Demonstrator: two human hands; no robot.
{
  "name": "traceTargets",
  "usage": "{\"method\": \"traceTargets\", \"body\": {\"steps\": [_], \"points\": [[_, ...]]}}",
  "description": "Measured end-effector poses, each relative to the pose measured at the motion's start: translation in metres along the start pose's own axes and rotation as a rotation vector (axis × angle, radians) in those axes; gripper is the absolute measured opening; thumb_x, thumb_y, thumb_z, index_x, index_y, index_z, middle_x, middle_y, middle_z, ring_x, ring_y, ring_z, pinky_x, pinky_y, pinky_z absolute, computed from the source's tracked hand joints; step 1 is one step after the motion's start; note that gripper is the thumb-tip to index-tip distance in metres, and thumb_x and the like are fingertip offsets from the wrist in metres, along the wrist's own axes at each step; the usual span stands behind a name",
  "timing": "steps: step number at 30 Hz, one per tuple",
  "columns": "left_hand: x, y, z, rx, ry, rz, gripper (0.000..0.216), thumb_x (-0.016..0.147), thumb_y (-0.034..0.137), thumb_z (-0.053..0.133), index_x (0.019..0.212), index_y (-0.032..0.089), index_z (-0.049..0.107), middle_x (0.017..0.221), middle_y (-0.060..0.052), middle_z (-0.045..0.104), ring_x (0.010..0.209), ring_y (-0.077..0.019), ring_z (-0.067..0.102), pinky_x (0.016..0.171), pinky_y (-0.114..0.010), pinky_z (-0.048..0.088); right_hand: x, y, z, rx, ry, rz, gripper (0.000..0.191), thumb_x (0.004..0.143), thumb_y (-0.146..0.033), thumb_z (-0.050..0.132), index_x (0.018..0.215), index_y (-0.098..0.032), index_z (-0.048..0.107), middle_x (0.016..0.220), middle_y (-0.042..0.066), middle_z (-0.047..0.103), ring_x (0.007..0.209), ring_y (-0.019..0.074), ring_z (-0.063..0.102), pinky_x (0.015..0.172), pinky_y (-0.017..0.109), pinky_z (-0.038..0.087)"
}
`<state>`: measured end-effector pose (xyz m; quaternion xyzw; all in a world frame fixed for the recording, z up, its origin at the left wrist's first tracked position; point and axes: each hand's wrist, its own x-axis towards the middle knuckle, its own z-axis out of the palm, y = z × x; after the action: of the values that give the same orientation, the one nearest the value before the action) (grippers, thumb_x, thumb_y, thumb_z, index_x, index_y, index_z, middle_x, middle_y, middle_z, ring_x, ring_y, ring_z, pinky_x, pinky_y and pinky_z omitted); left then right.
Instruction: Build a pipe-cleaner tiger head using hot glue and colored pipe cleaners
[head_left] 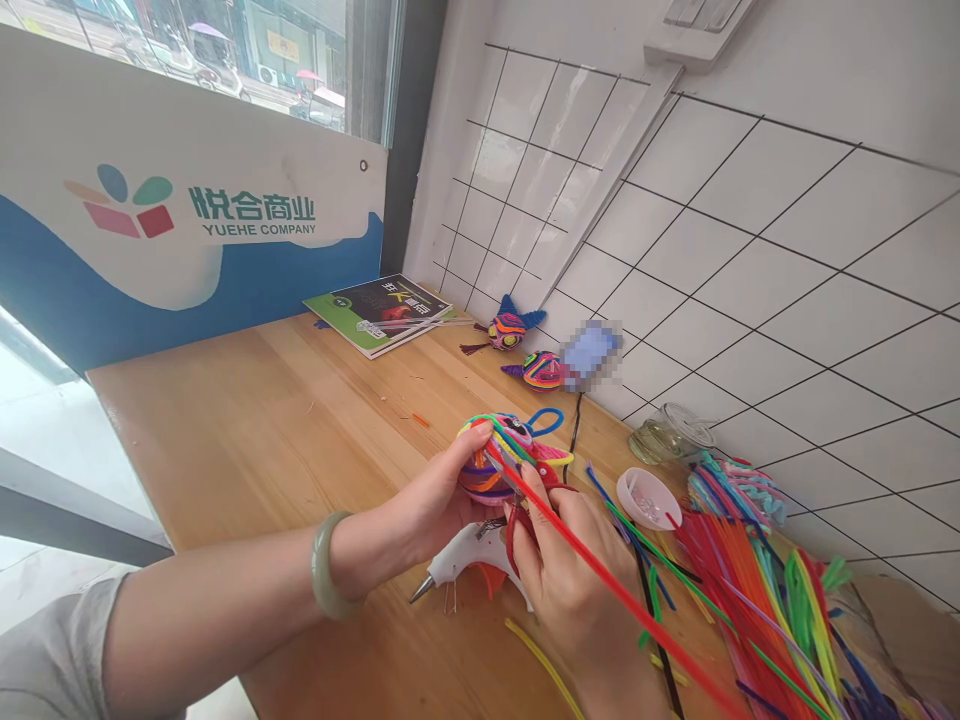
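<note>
both hands meet over the middle of the surface (262, 430): left hand (442, 505) grips the striped pipe-cleaner ball (484, 475), right hand (570, 585) pinches a red pipe cleaner (675, 648) against it. ball seems thickly wound already, but most of the red length is unwound; two similar figures (508, 330) lie far, complete.

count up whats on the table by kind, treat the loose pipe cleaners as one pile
pipe-cleaner figures: 3, one held, two by the wall
glue gun: 1
booklet: 1
glass jar: 1
white dish: 1
pipe cleaner pile: 1
blurred blue item: 1
total: 9
</note>
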<state>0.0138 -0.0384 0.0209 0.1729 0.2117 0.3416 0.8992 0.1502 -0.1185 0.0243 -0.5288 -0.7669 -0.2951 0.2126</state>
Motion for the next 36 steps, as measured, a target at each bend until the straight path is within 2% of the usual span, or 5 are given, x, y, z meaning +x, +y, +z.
{"method": "traceTargets", "body": {"steps": [15,24,26,31,36], "points": [[0.003,0.0,-0.005,0.073,-0.004,0.021,0.032,0.086,0.042,0.055,0.082,0.013,0.068,0.07,-0.005,0.069,0.058,-0.0129,0.059,0.061,-0.024,0.049,-0.002,0.001,0.007,-0.045,0.048,-0.037,0.041,0.092,-0.015,0.048,0.132,-0.007,0.047,0.089,0.013,0.065,0.078,0.021,0.062,0.062,0.031,0.048],[0.006,0.003,-0.011,0.135,-0.028,0.143,0.036,0.084,0.045,0.06,0.101,0.014,0.068,0.097,-0.01,0.071,0.08,-0.02,0.067,0.074,-0.03,0.054,-0.007,0.037,0.003,0.103,0.152,0.309,0.033,0.09,-0.023,0.054,0.121,-0.013,0.056,0.086,0.009,0.068,0.069,0.018,0.064,0.064,0.029,0.05],[0.005,0.004,-0.011,0.142,-0.034,0.167,0.036,0.083,0.045,0.06,0.103,0.015,0.068,0.1,-0.01,0.071,0.084,-0.0218,0.068,0.077,-0.032,0.054,-0.017,0.057,0.004,-0.024,0.042,0.488,0.033,0.088,-0.028,0.056,0.117,-0.013,0.059,0.083,0.01,0.07,0.065,0.0209,0.065,0.056,0.03,0.049],[0.003,0.005,-0.007,0.168,-0.051,0.202,0.036,0.085,0.043,0.059,0.108,0.016,0.067,0.1,-0.01,0.072,0.086,-0.0227,0.068,0.079,-0.035,0.055,-0.051,0.094,0.016,-0.154,-0.598,0.688,0.027,0.083,-0.025,0.052,0.103,-0.012,0.066,0.075,0.014,0.071,0.064,0.0278,0.068,0.053,0.033,0.045],[0.005,0.004,-0.01,0.257,-0.103,0.248,0.041,0.086,0.044,0.057,0.116,0.017,0.064,0.108,-0.009,0.071,0.094,-0.0228,0.066,0.084,-0.035,0.053,-0.053,0.092,0.018,-0.163,-0.731,0.733,0.019,0.076,-0.016,0.053,0.065,-0.018,0.069,0.058,0.013,0.067,0.055,0.0277,0.066,0.049,0.032,0.041]]}}
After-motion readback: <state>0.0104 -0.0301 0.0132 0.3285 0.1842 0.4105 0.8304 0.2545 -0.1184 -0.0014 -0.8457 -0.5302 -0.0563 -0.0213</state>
